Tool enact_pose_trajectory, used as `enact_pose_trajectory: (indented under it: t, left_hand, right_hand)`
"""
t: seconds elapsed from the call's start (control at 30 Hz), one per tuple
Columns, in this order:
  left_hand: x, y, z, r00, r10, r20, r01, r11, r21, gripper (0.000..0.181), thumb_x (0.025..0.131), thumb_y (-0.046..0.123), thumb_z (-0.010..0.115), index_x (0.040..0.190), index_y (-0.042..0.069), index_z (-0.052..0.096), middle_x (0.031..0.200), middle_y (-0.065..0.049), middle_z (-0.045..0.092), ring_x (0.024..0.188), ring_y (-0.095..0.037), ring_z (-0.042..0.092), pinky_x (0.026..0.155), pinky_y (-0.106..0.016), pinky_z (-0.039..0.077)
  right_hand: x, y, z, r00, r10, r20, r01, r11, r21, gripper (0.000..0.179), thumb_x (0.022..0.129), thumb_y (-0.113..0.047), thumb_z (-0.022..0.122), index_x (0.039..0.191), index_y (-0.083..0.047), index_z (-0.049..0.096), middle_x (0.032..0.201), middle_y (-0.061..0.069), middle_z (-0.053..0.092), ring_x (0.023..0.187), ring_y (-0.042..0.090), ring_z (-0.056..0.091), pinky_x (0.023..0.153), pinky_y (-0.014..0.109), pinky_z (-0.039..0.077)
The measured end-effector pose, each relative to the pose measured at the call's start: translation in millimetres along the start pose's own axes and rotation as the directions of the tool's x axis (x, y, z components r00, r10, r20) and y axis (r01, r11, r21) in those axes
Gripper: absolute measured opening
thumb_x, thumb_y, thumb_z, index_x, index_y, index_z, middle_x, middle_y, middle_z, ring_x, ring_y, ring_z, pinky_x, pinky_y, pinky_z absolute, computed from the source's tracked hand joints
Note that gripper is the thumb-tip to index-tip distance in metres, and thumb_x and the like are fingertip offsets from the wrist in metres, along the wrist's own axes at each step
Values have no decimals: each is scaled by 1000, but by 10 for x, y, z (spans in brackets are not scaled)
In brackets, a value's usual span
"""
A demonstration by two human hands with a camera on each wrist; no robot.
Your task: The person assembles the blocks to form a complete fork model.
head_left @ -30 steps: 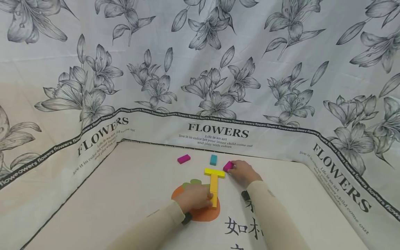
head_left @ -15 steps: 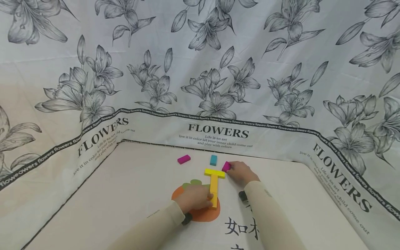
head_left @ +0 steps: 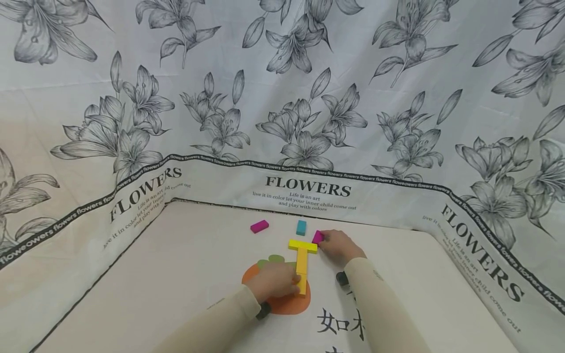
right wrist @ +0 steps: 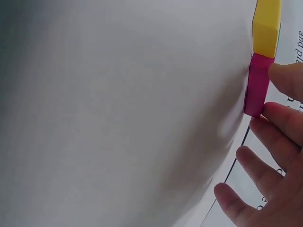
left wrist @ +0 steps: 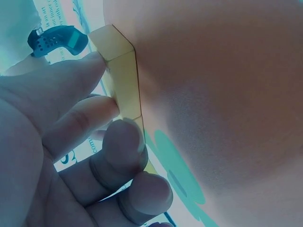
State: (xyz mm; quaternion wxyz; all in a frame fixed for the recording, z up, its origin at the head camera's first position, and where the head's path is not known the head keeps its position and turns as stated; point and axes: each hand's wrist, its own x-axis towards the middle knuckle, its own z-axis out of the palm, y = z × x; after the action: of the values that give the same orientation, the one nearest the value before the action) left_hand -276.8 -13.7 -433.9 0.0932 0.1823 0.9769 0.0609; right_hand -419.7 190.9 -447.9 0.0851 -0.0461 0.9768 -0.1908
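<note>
In the head view, yellow and orange-yellow blocks form a T on the tabletop. A bright yellow block (head_left: 302, 245) makes the crossbar, and two orange-yellow blocks (head_left: 302, 262) end to end make the stem. My left hand (head_left: 271, 280) holds the lower stem block (left wrist: 124, 85), thumb and fingertips at its side in the left wrist view. My right hand (head_left: 341, 247) pinches a magenta block (right wrist: 258, 85) between thumb and fingers. That block stands at the crossbar's right end, and its end meets the yellow block (right wrist: 266, 33) in the right wrist view.
Another magenta block (head_left: 259, 226) lies at the back left, and a teal block (head_left: 301, 227) sits behind the crossbar. The pale table cover (head_left: 176, 274) carries a printed orange shape (head_left: 287, 305) and black characters. A flower-printed curtain (head_left: 220, 184) surrounds the table.
My right hand has slid the magenta block leftward to the crossbar's right end. The left hand has stayed at the lower stem block.
</note>
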Motion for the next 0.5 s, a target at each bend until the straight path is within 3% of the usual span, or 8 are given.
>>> enact_pose_trajectory:
  t: [0.2,0.5]
  left_hand:
    - [5,-6,19,1000,3,-11,-3,1000,7,25,87,45,68,95,22,72,63,4,46,62,-10,46,56,-24,34]
    - [15,-18,24,1000,7,-19,-7,1000,10,27,86,45,69,101,23,73,66,5,49,66,-10,48,57,-25,35]
  right_hand:
    - [-17,-6,8,1000,-13,5,13,1000,-15,52,93,-35,57,142,-18,50,145,9,50,135,35,42,110,61,30]
    - [-33,-28,-10,1000,-24,-2,24,1000,-10,49,95,-35,52,141,-20,51,145,8,50,136,35,41,111,61,29]
